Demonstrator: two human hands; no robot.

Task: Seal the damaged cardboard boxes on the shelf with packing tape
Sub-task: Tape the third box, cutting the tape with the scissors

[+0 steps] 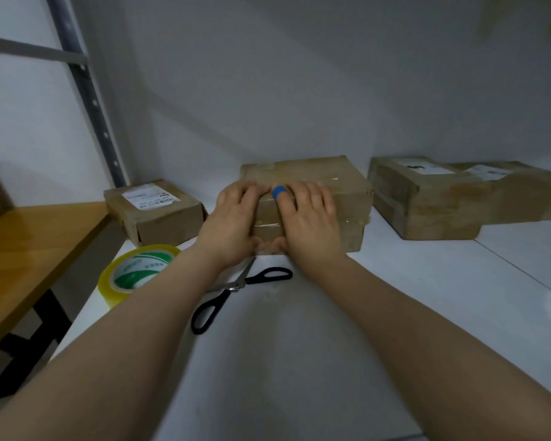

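A worn brown cardboard box sits in the middle of the white shelf, with a strip of clear tape running over its near end. My left hand and my right hand lie side by side on that end, fingers flat on the top and thumbs against the front face, pressing the tape down. A blue cover sits on my right index fingertip. A yellowish tape roll with a green and white core lies to the left. Black-handled scissors lie open just in front of the box.
A small labelled box stands at the left. A larger labelled box stands at the right, with another one behind it. A grey perforated shelf post rises at the back left. A wooden table adjoins the shelf's left side.
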